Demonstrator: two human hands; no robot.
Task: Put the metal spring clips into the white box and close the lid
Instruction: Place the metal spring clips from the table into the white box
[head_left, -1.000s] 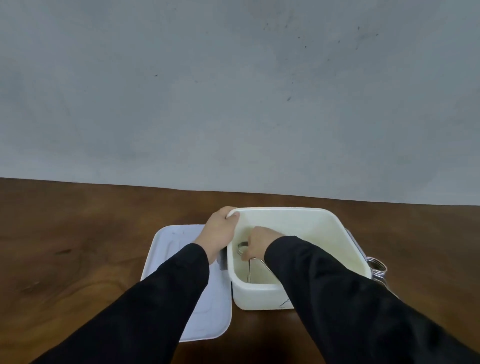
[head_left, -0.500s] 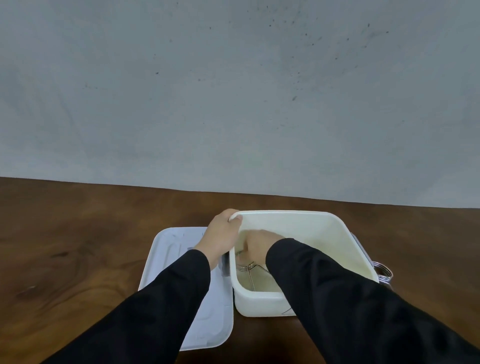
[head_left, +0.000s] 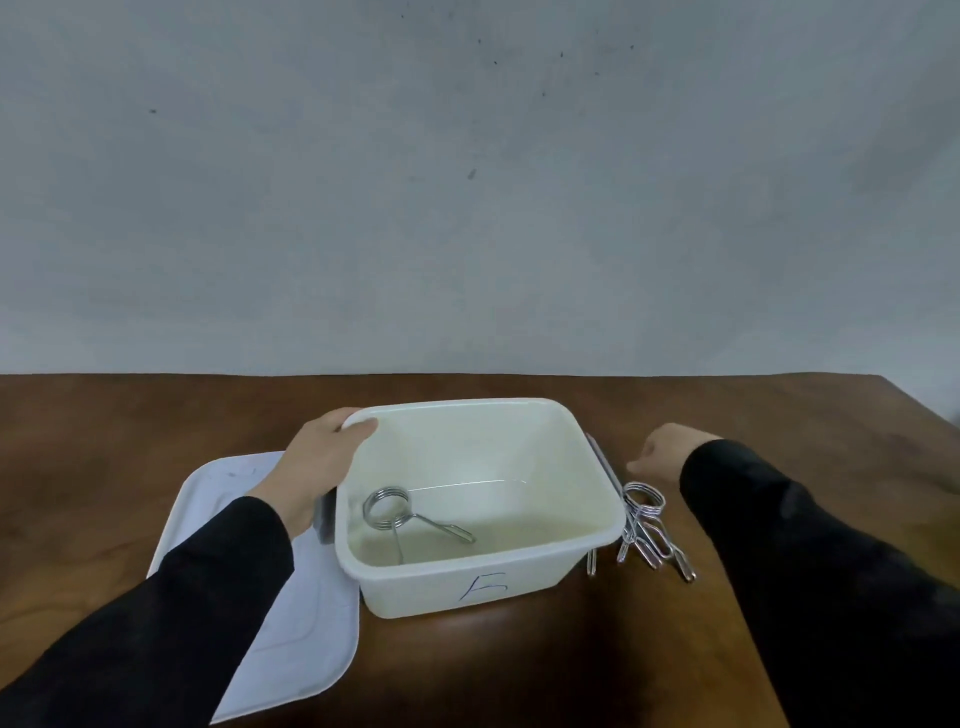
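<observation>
the box (head_left: 483, 519) is seen open on the surface (head_left: 156, 426), with one clip (head_left: 400, 514) lying flat on its floor at the near-left side. the far-left corner of the rim is gripped by the left hand (head_left: 322, 462), thumb hooked inside, so the box is steadied. the right hand (head_left: 660, 449) is held outside the box to its right, just beyond the pile of clips (head_left: 647, 525) that lies against the right wall; its fingers are curled loosely and nothing is seen in them (how far they are parted cannot be told from this angle). the lid (head_left: 291, 634) lies flat to the left, partly covered by the left sleeve, its edge tucked beside the box. most of the loading is judged to remain, and the lid is not yet on. several risks are judged from here: the clips in the pile appear interlocked, so that a pull on one could drag the others and scatter them toward the surface's right edge; a clip snagged on the metal latch by the right wall could tug the box sideways if the left grip were slackened; and a long clip arm left propped against a wall could stand above the rim and keep the lid from seating.
</observation>
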